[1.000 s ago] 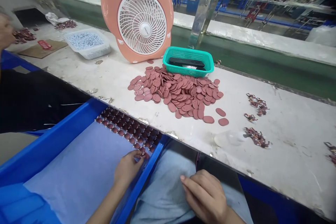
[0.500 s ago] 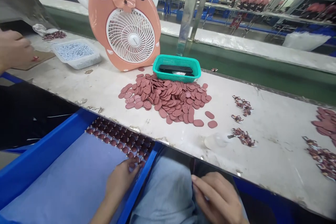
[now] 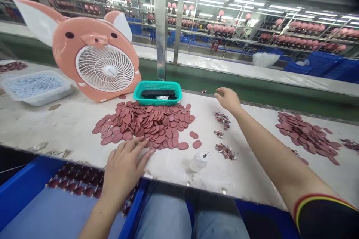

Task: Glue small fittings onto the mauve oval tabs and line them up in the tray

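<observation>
My left hand reaches to the near edge of a heap of reddish-brown oval discs, fingers spread and fingertips touching or just over the discs. No disc shows in its grip. My right hand is stretched out to the far side of the bench, above small piles of brown-and-white pieces. Its fingers are parted and nothing shows between them. A lone similar small piece lies left of that hand. Between the arms stands a clear squeeze bottle with a dark thin tip.
A green basket with dark items stands behind the heap, beside a pig-shaped fan. A white tub sits left. At lower left, a blue crate holds rows of discs. Another disc heap lies right.
My left hand has left the crate and come up to the disc heap. My right hand has gone from near my lap to the bench's far side. The view has swung right and up.
</observation>
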Available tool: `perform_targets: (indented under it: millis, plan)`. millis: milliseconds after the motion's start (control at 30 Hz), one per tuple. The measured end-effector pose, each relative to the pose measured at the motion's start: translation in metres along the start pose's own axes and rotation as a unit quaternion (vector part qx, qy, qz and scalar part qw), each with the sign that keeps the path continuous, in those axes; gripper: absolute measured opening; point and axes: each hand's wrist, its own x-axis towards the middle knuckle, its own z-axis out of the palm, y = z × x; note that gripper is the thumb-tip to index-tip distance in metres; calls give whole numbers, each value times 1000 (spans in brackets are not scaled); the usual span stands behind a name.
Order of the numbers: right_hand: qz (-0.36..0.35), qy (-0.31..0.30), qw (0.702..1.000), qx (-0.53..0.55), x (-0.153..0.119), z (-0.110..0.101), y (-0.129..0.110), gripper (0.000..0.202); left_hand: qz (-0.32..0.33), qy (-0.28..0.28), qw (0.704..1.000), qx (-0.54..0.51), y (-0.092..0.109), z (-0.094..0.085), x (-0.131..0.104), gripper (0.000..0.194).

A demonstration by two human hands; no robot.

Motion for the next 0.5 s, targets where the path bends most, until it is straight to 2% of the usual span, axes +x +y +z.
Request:
perform_targets:
  millis: [67,133,200,300,367,400,433,500]
  plan:
    - [28,-49,998,-27,30,24,10,29,9,-35,999,-4,-9,2,3,34]
    - [48,-86,994,-43,50,44,17,32,26,-46,999,-13,-15,4,1,33]
    - [60,-117,990,-48,64,59,19,33,39,-34,999,-11,-16,4,-4,33]
    - [78,-146,985,-46,72,69,15,31,23,24,999,-28,-11,-1,-12,28]
    - [95,-148,983,-42,69,68,11,30,-46,65,991,-109,-3,-7,-18,25]
    - [105,-147,983,-39,66,64,10,29,-107,76,977,-170,2,-11,-20,25]
    - [113,-147,982,-35,62,58,9,28,-182,80,951,-237,7,-15,-23,25]
    - [125,-154,980,-19,52,39,7,27,-332,66,868,-363,18,-22,-29,29]
